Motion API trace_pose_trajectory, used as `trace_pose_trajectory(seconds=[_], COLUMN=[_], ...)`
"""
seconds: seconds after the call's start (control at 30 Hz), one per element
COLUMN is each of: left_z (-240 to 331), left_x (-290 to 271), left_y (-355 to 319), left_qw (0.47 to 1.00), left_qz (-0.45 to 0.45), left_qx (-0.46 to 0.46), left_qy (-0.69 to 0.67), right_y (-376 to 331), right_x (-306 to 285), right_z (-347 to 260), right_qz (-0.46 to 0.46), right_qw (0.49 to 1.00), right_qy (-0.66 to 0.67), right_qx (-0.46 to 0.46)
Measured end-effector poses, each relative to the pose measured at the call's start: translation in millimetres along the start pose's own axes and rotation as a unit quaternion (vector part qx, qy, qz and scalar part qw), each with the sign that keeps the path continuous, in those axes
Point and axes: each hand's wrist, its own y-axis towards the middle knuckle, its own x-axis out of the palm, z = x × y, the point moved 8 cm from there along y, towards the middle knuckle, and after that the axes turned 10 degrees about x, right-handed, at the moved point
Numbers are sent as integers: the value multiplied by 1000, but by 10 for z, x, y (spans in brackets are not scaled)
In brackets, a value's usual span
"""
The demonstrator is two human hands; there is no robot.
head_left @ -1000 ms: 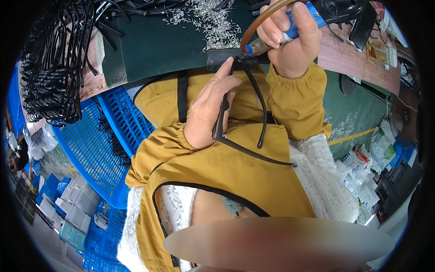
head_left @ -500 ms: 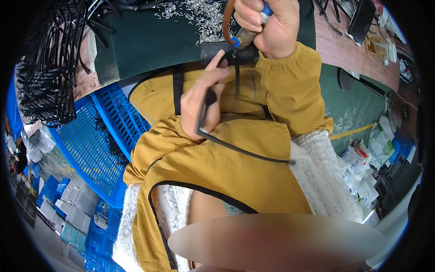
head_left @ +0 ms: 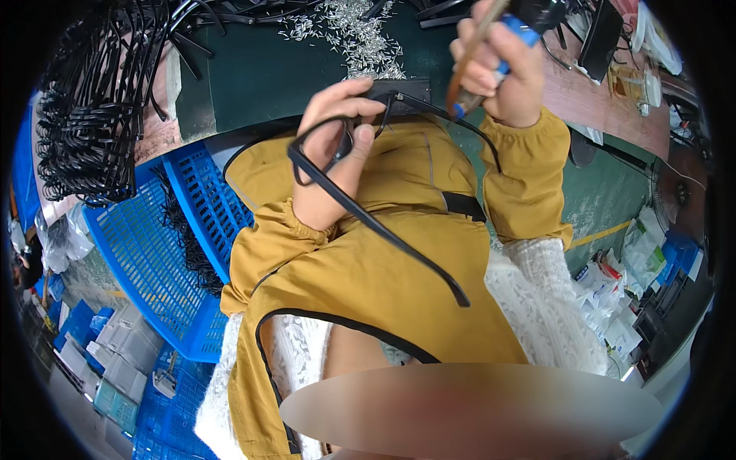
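Observation:
My left hand (head_left: 335, 149) is closed around a black eyeglasses frame (head_left: 376, 218) by its near rim. One temple arm stretches toward me over my yellow apron, and the other points off to the right. The frame's hinge area lies at a small dark block (head_left: 418, 89) on the bench's front edge. Up to the right, my right hand (head_left: 510, 77) grips a powered screwdriver (head_left: 520, 32) with blue parts and a brown hose. Its tip points down and stands apart from the frame. Motion blurs the tool a little.
Small silvery metal pins or screws (head_left: 356, 38) lie piled on the dark green mat (head_left: 253, 77). Black eyeglasses frames (head_left: 84, 138) are stacked at the left. A blue plastic basket (head_left: 146, 261) stands below. At the right are a dark panel (head_left: 602, 42) and an amber container (head_left: 632, 80).
My right hand has drawn the screwdriver away from the block, to the right. The eyeglasses frame has turned in my left hand, and its temple arms now spread apart.

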Motion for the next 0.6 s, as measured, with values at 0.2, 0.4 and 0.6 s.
trace_pose_trajectory(seconds=[0.2, 0.4, 0.6], left_z=[-247, -511, -704], left_x=[31, 648, 614], left_y=[-71, -696, -659], left_qw=[927, 685, 689], left_qz=[129, 83, 105], left_qx=[-235, -545, -528], left_qy=[-264, -476, -485], right_y=[-83, -240, -297], right_x=[-64, 315, 259], right_z=[-462, 72, 100], right_qz=[29, 10, -9], right_qw=[975, 974, 971], right_qy=[85, -74, -22], right_qx=[-205, -215, -237])
